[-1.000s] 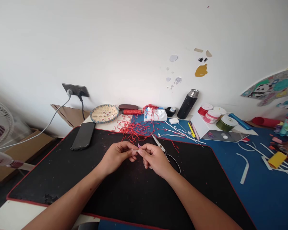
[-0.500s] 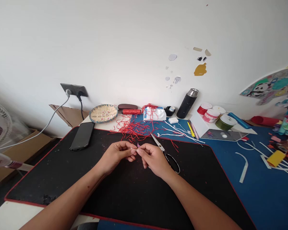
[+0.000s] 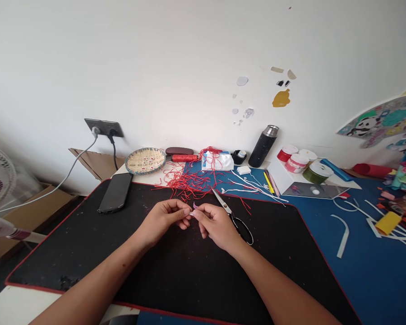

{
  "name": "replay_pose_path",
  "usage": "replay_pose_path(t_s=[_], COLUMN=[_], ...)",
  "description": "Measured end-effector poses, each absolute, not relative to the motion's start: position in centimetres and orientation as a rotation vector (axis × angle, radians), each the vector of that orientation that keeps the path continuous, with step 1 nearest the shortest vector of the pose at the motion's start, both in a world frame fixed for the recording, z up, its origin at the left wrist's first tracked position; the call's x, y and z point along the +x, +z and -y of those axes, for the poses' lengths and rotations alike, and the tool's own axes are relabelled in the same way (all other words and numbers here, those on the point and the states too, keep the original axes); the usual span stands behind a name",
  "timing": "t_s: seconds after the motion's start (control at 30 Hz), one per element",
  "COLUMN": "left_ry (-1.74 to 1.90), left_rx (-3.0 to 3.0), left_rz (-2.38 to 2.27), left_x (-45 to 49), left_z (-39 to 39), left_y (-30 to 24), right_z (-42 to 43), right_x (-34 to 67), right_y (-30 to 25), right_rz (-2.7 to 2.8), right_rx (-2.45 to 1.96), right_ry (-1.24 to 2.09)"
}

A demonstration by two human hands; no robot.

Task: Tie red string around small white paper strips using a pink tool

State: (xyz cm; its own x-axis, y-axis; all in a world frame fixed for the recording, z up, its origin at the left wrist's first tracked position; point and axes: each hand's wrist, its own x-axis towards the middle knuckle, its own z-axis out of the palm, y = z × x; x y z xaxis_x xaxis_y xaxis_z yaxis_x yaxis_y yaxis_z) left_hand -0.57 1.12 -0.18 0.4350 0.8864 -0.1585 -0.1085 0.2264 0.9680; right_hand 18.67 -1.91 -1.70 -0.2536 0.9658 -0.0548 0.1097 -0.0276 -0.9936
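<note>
Over the black mat (image 3: 176,275), my left hand (image 3: 167,219) and my right hand (image 3: 216,223) meet fingertip to fingertip. Both are closed in a pinch on a small pale strip (image 3: 191,213), mostly covered by the thumbs. A purple end of a thin strip (image 3: 195,206) curls up above my right thumb; whether it belongs to the same piece I cannot tell. Scissors (image 3: 227,207) with black handles lie partly behind my right hand. Just beyond the hands, a tangle of cut red cords (image 3: 189,180) spreads over the mat's far edge.
A phone (image 3: 115,193) lies at the mat's left, near a woven basket (image 3: 145,161). Behind are a red thread spool (image 3: 185,158), a black flask (image 3: 264,146) and white cords (image 3: 253,186). Ribbon rolls (image 3: 317,172) stand right; paper strips (image 3: 343,237) lie beyond the mat.
My hands keep their pinch, with the fingertips shifted only very slightly. The whole view has moved a little; the objects on the table stay put.
</note>
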Motion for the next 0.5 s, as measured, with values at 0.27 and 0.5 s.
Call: replay_pose_path(t_s=[0.27,0.5], left_ry=[0.816,0.830], left_rx=[1.041,0.958], left_rz=[-0.886,-0.819], left_x=[-0.18,-0.19], left_z=[-0.79,-0.81], left_y=[-0.56,-0.70], right_z=[2.37,2.17], right_x=[18.67,18.75], right_y=[-1.89,-1.88], right_rz=[1.732,1.634], right_rx=[-1.277,-1.243], right_ry=[1.047,1.168])
